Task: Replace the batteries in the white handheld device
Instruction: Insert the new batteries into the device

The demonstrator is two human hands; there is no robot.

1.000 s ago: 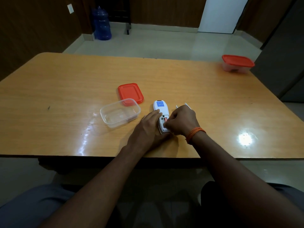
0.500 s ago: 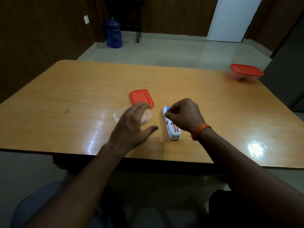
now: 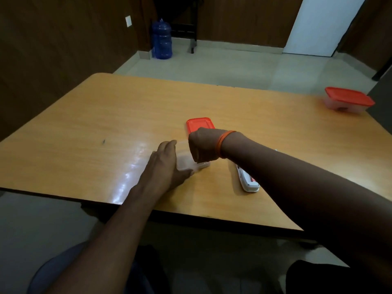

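The white handheld device (image 3: 248, 183) lies on the wooden table (image 3: 84, 128) with its battery bay facing up; a red-labelled battery shows inside, and my right forearm hides its far end. My left hand (image 3: 165, 164) grips the left side of a clear plastic container (image 3: 184, 163). My right hand (image 3: 204, 145), with an orange band on the wrist, hangs over that container. Its fingers are bunched and point down into the container. Whatever they pinch is hidden.
A red lid (image 3: 199, 124) lies just behind my right hand. A second container with a red lid on (image 3: 347, 100) stands at the table's far right corner. A blue water jug (image 3: 162, 40) stands on the floor by the wall.
My right hand left the device's battery bay and moved left over the clear container. My left hand let go of the device and took hold of the container. The camera view swung left.
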